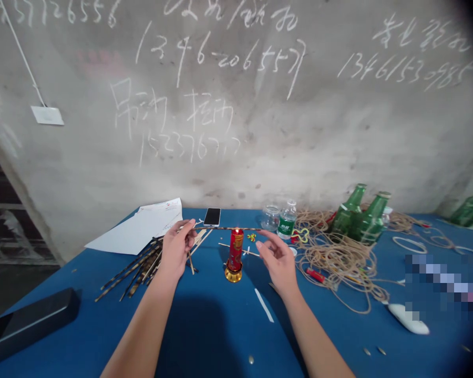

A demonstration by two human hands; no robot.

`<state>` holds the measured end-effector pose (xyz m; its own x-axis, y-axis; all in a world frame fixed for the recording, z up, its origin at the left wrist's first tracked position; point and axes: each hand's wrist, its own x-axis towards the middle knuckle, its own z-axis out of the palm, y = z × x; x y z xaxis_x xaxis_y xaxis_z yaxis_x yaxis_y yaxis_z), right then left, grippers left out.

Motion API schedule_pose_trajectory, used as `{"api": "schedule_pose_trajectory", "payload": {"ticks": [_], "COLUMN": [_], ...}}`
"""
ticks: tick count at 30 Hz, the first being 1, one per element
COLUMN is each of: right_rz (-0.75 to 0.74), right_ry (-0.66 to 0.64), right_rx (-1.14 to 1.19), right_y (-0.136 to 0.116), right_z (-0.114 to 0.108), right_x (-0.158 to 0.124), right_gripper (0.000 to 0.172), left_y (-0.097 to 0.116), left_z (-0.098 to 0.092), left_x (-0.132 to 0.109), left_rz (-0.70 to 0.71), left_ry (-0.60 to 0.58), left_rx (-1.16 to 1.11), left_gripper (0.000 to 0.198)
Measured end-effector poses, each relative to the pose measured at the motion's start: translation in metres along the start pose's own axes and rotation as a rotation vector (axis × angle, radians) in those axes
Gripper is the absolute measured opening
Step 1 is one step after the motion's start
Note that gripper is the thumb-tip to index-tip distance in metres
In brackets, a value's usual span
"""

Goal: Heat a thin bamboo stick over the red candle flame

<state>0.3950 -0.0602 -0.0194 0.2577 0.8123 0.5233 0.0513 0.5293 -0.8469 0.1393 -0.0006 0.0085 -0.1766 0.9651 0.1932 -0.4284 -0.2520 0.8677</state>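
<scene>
My left hand (178,245) pinches one end of a thin, dark-mottled stick (216,228) held level. The stick crosses just over the lit top of a red candle (235,252) with gold markings, upright in a gold holder (233,274). At the stick's other end, my right hand (276,258) has its index fingertip at or against the tip, with the thumb apart below. Beside and under my left hand lies a pile of similar dark-mottled sticks (142,270), with some paler sticks (199,242) by it. Small yellow pieces (252,237) lie behind the candle.
White papers (130,231) and a phone (212,216) lie at the back. To the right are a glass jar (270,218), a water bottle (287,220), green bottles (372,218), coiled cord (339,262) and a white mouse-shaped object (409,318). A dark case (31,323) sits front left.
</scene>
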Motion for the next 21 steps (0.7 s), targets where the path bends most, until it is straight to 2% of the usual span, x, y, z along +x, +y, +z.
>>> {"api": "schedule_pose_trajectory", "payload": {"ticks": [16,19,21], "right_rz": [0.043,0.055,0.083], "right_ry": [-0.066,-0.017,0.069], "right_rx": [-0.031,-0.03,-0.021], "right_y": [0.008,0.012,0.016], "right_z": [-0.003,-0.004,-0.005], "right_x": [-0.002,-0.001,0.001], "right_gripper": [0.046,0.039,0.04], "left_y": [0.003,0.002,0.001], "left_z": [-0.006,-0.007,-0.008], "left_x": [0.006,0.008,0.008], "left_rz": [-0.009,-0.002,0.002], "left_ry": [0.04,0.052,0.057], "left_rx": [-0.012,-0.028,-0.035], "left_gripper": [0.04,0.041,0.041]}}
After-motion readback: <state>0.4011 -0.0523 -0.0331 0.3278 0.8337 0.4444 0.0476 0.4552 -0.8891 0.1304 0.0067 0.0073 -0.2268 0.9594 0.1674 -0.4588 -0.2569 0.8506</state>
